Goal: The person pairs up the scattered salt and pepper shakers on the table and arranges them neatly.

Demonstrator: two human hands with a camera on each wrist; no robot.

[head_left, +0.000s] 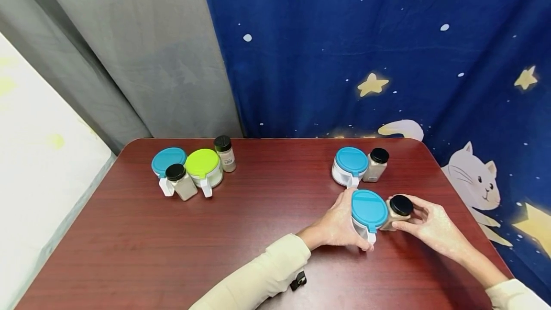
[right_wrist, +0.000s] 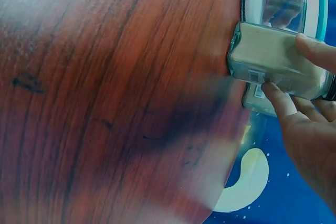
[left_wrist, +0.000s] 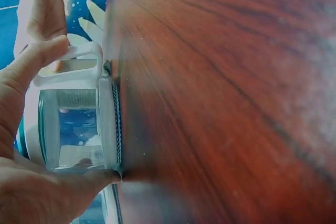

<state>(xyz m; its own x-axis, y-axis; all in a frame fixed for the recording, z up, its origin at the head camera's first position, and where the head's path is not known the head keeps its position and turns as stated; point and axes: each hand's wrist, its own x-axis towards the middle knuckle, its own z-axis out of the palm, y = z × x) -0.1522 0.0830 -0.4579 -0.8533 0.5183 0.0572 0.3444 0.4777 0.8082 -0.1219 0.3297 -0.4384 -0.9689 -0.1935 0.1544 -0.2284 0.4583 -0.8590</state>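
My left hand (head_left: 337, 226) grips a clear seasoning jar with a blue lid (head_left: 369, 208) and a white handle, at the right of the table. In the left wrist view the thumb touches the white handle (left_wrist: 98, 64), while a finger lies along the jar's opposite side near its base. Right beside it, my right hand (head_left: 436, 228) holds a square spice jar (right_wrist: 273, 59) with a black lid (head_left: 401, 204) and pale contents, between thumb and fingers. Both jars stand upright, side by side.
Behind them stand another blue-lidded jar (head_left: 351, 160) and a black-lidded square jar (head_left: 376, 169). At the table's left are a blue-lidded jar (head_left: 170, 159), a green-lidded jar (head_left: 203, 162), a square jar (head_left: 185, 188) and a round shaker (head_left: 226, 158). Curtains (head_left: 301, 61) hang behind the table.
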